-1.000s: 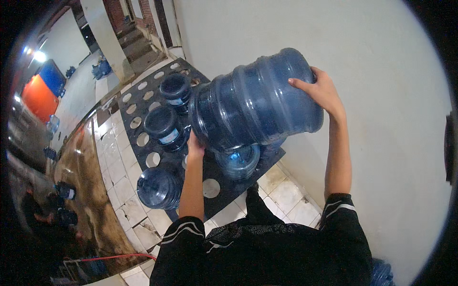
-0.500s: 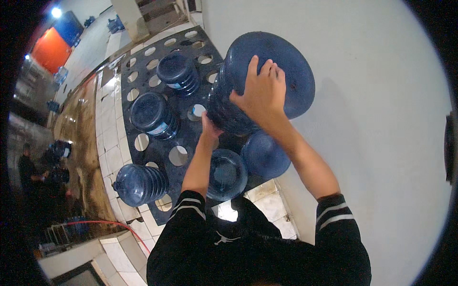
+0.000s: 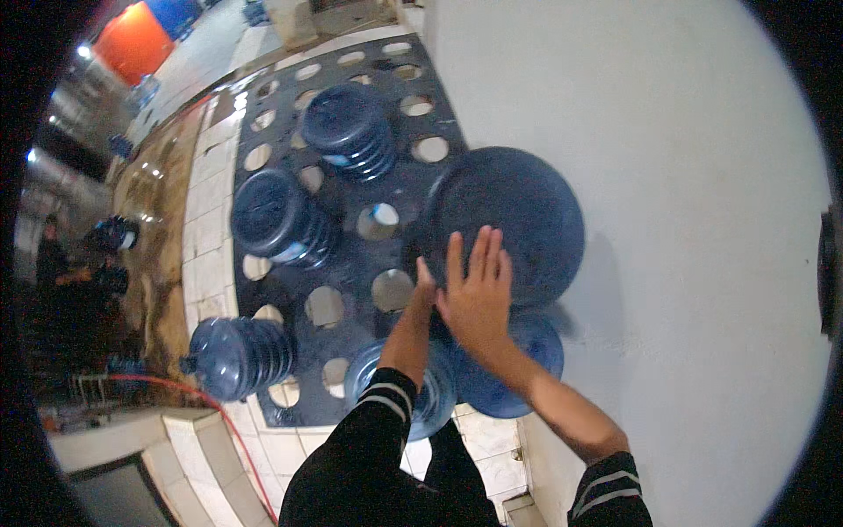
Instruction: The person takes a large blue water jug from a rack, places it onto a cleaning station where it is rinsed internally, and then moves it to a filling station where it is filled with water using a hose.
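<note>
A large blue water jug (image 3: 518,206) stands upside down by the wall, its round base facing up. My right hand (image 3: 479,294) lies on the near part of that base, fingers stretched out flat. Against the jug's left side is my left hand (image 3: 425,279), partly hidden behind the right one; the part that shows is stretched out. Closer to me are a clear blue jug (image 3: 430,408) and a darker blue jug (image 3: 514,373), both partly covered by my arms. The jugs stand on a dark rack (image 3: 351,281) with round holes.
Two more upturned jugs (image 3: 272,215) stand on the rack's left half. Another jug (image 3: 237,356) lies on its side at the near left corner. A white wall (image 3: 685,220) borders the right. A red hose (image 3: 211,400) runs at lower left. Another person (image 3: 57,263) handles jugs at far left.
The large jug has come down and nearer to me, from tilted to upright with its base up. Both my hands moved down with it, the right still flat on its base.
</note>
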`<state>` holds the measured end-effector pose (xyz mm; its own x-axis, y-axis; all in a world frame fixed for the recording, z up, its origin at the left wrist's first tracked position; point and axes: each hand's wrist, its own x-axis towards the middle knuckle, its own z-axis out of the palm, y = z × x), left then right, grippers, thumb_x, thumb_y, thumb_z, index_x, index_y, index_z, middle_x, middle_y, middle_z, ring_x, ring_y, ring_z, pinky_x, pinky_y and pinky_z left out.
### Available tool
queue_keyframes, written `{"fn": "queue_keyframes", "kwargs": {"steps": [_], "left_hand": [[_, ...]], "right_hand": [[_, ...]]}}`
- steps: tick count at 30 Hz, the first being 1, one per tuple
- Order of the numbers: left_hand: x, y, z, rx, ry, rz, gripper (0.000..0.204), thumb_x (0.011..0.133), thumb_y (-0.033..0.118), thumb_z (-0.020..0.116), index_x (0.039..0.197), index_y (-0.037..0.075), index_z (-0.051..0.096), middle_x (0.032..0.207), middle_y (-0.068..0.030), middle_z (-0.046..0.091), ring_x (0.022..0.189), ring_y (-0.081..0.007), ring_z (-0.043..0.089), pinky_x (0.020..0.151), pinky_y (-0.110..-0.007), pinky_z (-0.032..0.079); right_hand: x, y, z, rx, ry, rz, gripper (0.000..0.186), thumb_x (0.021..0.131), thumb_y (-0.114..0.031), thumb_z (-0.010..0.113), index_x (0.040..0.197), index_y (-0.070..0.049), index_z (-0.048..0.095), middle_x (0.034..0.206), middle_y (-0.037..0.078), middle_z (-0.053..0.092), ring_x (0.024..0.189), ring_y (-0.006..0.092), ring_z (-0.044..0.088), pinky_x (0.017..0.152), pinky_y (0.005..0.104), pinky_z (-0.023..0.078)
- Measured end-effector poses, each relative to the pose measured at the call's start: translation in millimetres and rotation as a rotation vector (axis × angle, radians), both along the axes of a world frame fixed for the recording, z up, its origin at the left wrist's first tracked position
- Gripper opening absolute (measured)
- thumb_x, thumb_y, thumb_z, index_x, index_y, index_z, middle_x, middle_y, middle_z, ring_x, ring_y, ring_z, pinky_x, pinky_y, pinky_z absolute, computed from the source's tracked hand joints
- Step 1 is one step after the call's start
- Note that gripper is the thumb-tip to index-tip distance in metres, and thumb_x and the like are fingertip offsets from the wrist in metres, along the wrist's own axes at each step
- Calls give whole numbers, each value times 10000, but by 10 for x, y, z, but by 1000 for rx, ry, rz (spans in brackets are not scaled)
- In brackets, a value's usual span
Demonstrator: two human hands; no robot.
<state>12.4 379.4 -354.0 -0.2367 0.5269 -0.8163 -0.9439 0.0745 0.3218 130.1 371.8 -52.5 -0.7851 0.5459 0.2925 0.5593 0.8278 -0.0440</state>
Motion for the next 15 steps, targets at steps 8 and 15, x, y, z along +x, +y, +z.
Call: {"fn": "queue_keyframes", "kwargs": {"steps": [8,15], "left_hand": [[-127,197,-851,-86,112,-38,609,870,604,371,1196,131,573,1290,-128,510,1248,-266,412,995,-485,305],[-204,137,-1083,-159,296,-118,560,879,570,398,1135,121,615,1238,-135,549,1213,-249,451,975,-458,335]], "right_hand": [[-25,260,-780,-39,-49,-16,791,734,-248,651,1405,-16,304,1431,341,217,1338,468,233,1060,519,245],[17,421,-1468,-152,-53,-15,732,749,-170,590,1404,-12,305,1420,341,246,1332,473,246,1063,520,252]]}}
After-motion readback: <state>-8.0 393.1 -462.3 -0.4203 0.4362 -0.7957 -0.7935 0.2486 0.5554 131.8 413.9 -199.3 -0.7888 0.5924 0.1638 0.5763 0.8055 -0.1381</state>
